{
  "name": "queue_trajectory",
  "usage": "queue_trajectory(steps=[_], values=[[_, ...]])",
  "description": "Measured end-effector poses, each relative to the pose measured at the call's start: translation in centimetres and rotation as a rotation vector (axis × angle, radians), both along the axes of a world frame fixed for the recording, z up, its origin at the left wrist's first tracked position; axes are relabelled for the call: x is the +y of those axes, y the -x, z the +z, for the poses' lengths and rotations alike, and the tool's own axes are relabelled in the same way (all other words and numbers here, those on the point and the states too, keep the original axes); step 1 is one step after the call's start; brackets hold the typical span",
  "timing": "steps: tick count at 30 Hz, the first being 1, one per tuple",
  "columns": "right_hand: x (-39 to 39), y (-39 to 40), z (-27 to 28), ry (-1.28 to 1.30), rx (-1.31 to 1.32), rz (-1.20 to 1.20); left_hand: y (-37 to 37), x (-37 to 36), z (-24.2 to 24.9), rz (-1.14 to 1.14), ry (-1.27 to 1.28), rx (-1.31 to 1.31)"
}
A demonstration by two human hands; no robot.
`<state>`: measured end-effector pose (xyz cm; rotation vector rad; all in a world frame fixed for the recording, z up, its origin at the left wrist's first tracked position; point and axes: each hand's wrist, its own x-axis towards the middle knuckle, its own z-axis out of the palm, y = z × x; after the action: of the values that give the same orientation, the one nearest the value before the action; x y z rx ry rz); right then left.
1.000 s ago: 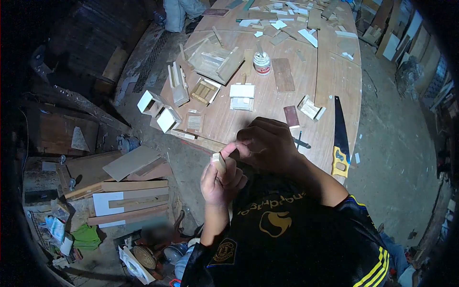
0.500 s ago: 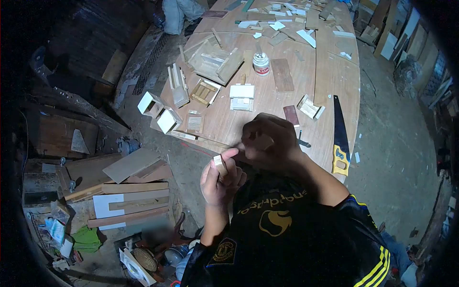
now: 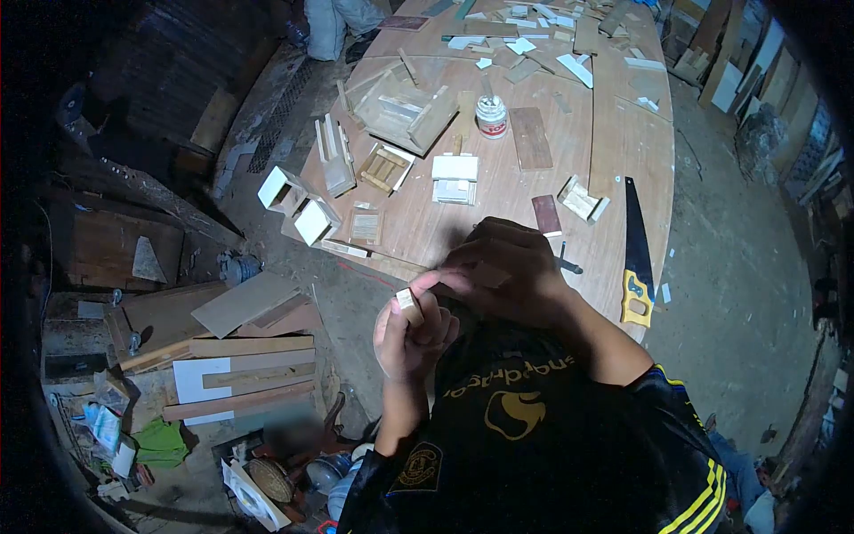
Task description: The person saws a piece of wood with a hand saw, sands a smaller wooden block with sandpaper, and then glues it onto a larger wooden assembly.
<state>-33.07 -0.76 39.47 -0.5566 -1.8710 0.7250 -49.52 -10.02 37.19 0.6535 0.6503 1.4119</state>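
A small light wooden block (image 3: 406,301) is gripped between the thumb and fingers of my left hand (image 3: 411,336), in front of my chest. My right hand (image 3: 498,267) is beside it on the right, in shadow and close to the left fingertips. Its fingers look bent, and a small flat brownish piece (image 3: 491,274) seems to lie against it, though its outline is dim. Beyond the hands on the wooden table (image 3: 418,240) are a white box-like piece (image 3: 455,178), an open glue jar (image 3: 491,117) and a dark red strip (image 3: 546,216).
A handsaw with yellow handle (image 3: 637,298) lies at the table's right edge. Small wooden models, including a large tray-like one (image 3: 400,111), stand at the left. Wood scraps (image 3: 525,44) cover the far end. Boards (image 3: 245,374) lie on the floor at left.
My right hand has shifted slightly left, nearer to the left fingertips. My left hand still holds the block in nearly the same place. The table view has shifted slightly right.
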Motion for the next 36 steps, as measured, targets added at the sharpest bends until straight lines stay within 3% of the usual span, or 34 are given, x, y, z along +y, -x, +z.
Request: queue_trajectory(steps=[7,13,15,23,36], values=[[0.1,0.6,-0.4,-0.007,-0.053,-0.020,-0.7,0.1,0.5,0.084,0.013,0.078],[0.1,1.3,-0.9,-0.127,-0.018,-0.075,-0.5,-0.1,-0.7,-0.001,-0.117,-0.050],[0.1,1.3,-0.8,-0.143,-0.016,-0.080,-0.4,-0.1,-0.6,-0.074,-0.066,-0.206],[-0.2,1.5,-0.9,-0.205,-0.014,-0.131,-0.4,-0.2,0.0,-0.093,-0.001,-0.218],[-0.7,1.0,-1.0,0.003,0.052,-0.013,0.4,-1.1,-0.9,-0.109,-0.108,-0.304]])
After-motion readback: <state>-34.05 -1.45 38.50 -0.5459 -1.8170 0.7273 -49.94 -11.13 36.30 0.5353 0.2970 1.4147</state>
